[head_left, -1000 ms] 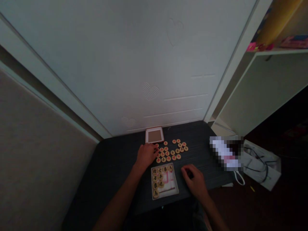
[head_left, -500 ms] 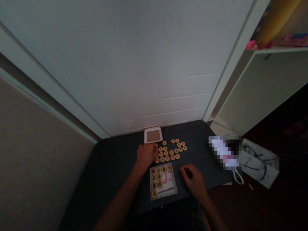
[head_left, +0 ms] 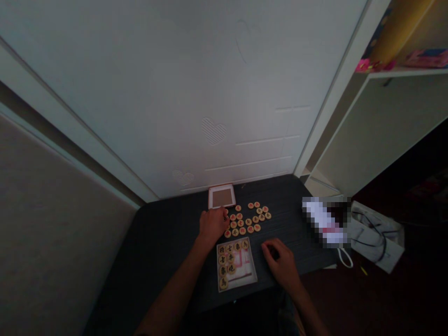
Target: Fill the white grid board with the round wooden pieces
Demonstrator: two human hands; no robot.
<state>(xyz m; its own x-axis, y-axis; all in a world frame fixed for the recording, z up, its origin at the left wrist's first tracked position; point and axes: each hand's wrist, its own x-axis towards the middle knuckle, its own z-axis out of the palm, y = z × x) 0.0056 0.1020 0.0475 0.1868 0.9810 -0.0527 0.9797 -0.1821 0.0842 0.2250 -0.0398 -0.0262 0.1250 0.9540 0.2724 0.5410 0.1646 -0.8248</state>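
Round wooden xiangqi pieces with red or black characters, among them a red one (head_left: 242, 230), lie loosely grouped on the dark table. At the group's left edge is my left hand (head_left: 213, 226), its fingertips closed on a xiangqi piece (head_left: 226, 218) that they mostly cover. Nearer to me, a shallow square box (head_left: 245, 281) holds black-character pieces along its far and left sides, with two more set inside them. To the right of that box, my right hand (head_left: 280, 259) rests on the table, fingers curled in and nothing seen in them.
A second shallow box or lid (head_left: 222, 198) with a brown inside stands behind the pieces, near the white panel (head_left: 175, 102). A blurred white object (head_left: 324, 221) is at the table's right edge. Beyond it sits a pale box (head_left: 378, 238) with a dark cord across it.
The view has shifted very slightly. My left hand stays at the same group of pieces, and my right hand keeps its place by the box.
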